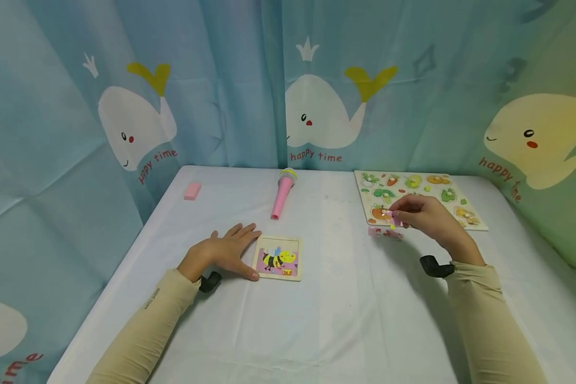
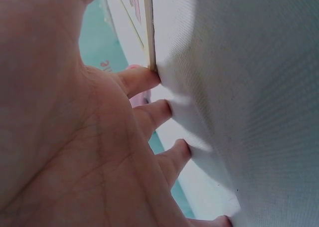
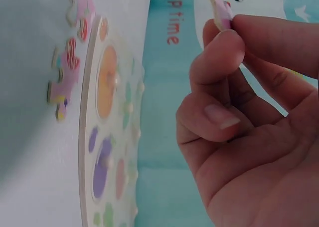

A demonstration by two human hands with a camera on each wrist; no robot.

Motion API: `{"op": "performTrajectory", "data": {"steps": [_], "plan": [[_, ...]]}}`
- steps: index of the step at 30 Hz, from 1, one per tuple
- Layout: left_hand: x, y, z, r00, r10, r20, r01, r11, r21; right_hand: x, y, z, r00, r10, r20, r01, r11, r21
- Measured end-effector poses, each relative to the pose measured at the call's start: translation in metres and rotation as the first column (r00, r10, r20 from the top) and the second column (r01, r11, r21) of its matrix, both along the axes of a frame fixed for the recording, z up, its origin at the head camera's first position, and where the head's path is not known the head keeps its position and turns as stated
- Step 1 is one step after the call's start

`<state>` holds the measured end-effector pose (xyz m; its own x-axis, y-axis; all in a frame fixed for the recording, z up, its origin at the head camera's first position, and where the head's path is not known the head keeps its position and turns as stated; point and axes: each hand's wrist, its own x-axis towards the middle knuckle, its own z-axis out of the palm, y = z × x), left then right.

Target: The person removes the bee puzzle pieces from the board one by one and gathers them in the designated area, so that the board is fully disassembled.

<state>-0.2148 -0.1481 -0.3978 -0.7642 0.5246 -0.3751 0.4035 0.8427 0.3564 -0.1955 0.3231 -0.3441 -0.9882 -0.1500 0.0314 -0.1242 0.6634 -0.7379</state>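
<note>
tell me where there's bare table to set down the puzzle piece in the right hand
Bare white tablecloth lies between the two sleeves, in front of the square wooden bee puzzle board. Another free patch sits between the pink toy microphone and the wooden vegetable peg board. It is crowded near the right hand, where loose pink puzzle pieces lie against that peg board's near edge.

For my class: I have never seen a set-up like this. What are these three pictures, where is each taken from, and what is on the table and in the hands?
No machine here: a person works with two bare hands. The large picture comes from a camera on the head; the other two come from cameras on the wrists. The left hand lies flat on the white table, fingertips against the edge of a bee puzzle. The right hand pinches a small pink puzzle piece between thumb and finger; more loose pieces lie below it. Behind are a vegetable puzzle board, a pink toy microphone and a pink block.
</note>
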Motion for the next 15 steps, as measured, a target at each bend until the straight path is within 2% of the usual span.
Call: {"op": "performTrajectory", "data": {"steps": [15], "plan": [[0.002, 0.001, 0.003, 1.000, -0.015, -0.001, 0.015, 1.000, 0.004, 0.001, 0.035, 0.001, 0.994, -0.043, 0.100, 0.034, 0.996, 0.087]]}}
